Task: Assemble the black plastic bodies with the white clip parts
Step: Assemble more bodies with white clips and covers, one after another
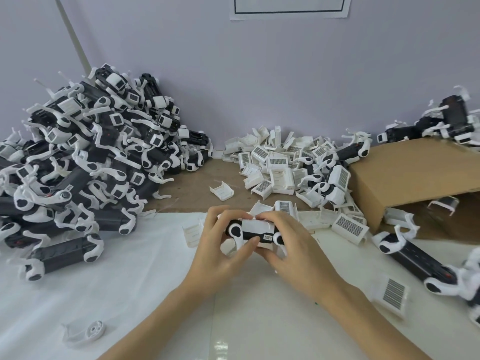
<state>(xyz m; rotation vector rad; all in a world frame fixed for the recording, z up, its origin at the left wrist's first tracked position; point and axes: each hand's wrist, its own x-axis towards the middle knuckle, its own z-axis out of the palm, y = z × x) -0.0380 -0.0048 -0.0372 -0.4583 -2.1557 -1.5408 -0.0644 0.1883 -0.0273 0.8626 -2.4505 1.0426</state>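
Note:
Both hands hold one black plastic body with a white clip part lying over its middle, just above the white sheet. My left hand grips its left end, thumb under the front edge. My right hand grips the right end, fingertips on top of the white clip. White curved arms hang from the body's two ends. Loose white clip parts are heaped behind the hands. The clip's seating on the body is hidden by my fingers.
A big pile of black-and-white pieces fills the left. A tipped cardboard box lies at the right with more pieces behind it. A long black body and a barcode clip lie right; a white wheel-like piece sits front left.

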